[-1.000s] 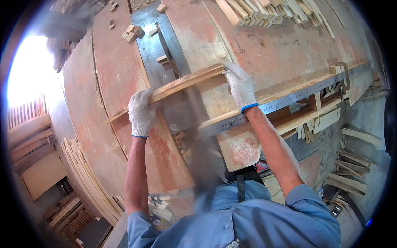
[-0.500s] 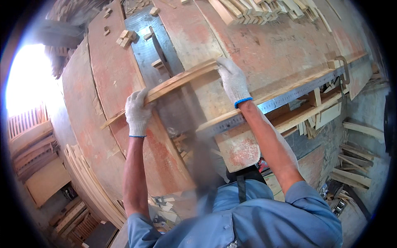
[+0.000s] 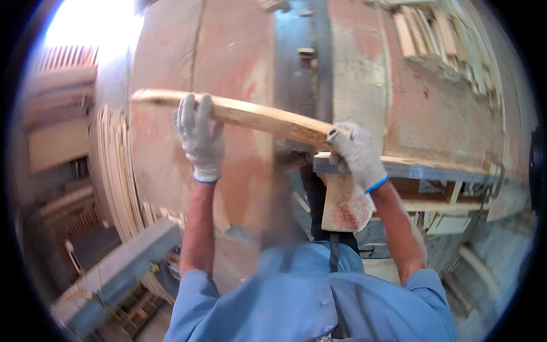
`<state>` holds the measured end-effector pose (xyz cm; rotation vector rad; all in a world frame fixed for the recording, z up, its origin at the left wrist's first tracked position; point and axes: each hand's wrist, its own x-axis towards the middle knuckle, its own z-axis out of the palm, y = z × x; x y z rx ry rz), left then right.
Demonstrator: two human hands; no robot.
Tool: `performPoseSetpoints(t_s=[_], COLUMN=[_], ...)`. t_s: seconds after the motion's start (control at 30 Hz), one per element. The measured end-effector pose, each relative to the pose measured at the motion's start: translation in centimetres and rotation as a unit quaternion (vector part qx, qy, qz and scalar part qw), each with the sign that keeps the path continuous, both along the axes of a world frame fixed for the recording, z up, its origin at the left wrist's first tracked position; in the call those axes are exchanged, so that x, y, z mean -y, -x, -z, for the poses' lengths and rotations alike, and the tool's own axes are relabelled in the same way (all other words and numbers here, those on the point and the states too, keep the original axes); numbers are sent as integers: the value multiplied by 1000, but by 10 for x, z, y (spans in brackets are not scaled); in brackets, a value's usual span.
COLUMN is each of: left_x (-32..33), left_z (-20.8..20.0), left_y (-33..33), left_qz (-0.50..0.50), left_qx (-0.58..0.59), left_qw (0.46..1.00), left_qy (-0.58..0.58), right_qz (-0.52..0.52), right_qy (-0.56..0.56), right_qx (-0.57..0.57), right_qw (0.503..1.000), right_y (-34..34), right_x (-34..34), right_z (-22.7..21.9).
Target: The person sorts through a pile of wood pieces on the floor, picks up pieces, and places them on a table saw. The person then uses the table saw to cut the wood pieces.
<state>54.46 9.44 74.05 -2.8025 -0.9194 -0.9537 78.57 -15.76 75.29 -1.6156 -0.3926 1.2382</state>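
Note:
A long, slightly curved strip of pale wood (image 3: pixel 268 118) spans both my hands above the worktable (image 3: pixel 239 188). White knit gloves with blue cuffs cover both hands. My right hand (image 3: pixel 359 153) is closed around the strip's right end, just over the end of a metal ruler (image 3: pixel 421 171) along the table edge. My left hand (image 3: pixel 200 139) holds the strip nearer its left end, its fingers lying across the wood and its thumb hidden. The strip's left end sticks out past that hand. Motion blurs parts of the strip.
A dark metal plate (image 3: pixel 294 74) with small wood blocks is set into the table. Stacked wood pieces (image 3: pixel 439 43) lie at the far right. A clamp (image 3: pixel 497 179) sits at the right table end. Long strips (image 3: pixel 117 171) stand at left, near a grey beam (image 3: pixel 122 268).
The view has swung toward the left. The strip's left end, once lower than its right, is now the higher one. Both hands still hold the strip.

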Motion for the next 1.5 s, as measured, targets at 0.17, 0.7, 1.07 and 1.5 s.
performPoseSetpoints(t_s=[0.17,0.7,1.07,1.5], left_x=[100,152,195,314], left_z=[55,30,44,91], left_y=[48,76,122,259], left_qz=[-137,-197,-154,-236], left_qx=[419,547,597,711], left_qw=[600,344,354,306], left_qy=[668,738,704,587], right_qz=[-176,24,1,-315], right_qy=[68,-4,-7,7], right_qx=[172,-644,-582,-98], right_qw=[967,764,813,944], right_y=[108,132,154,218], right_x=[-19,13,41,124], right_z=[5,36,50,-14])
